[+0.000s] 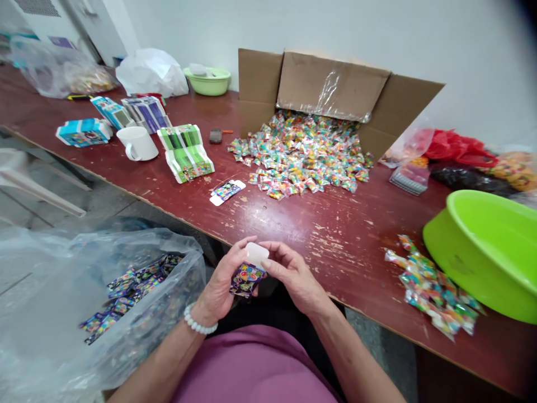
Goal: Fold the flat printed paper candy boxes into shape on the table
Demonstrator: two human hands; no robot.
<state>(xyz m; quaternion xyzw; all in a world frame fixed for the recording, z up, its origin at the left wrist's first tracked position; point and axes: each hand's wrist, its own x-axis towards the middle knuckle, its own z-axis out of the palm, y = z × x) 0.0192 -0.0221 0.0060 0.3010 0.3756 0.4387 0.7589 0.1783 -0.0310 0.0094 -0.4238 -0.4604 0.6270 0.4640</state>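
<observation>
A small purple printed box (247,278) with a raised white flap is held upright in front of my body, near the table's front edge. My left hand (224,278) wraps round its left side, a bead bracelet on the wrist. The thumb and fingers of my right hand (292,272) grip the flap side at the right. Beyond them on the table lies a flat printed carton (227,191) with white ends. Farther back, many wrapped candies (306,154) spill from an open cardboard box (331,84).
A clear bag (54,336) of purple boxes hangs low at the left. On the red table (268,215) are a white mug (140,144), green cartons (187,152), blue cartons (85,132), a green basin (482,257) and loose candies (436,291) at the right.
</observation>
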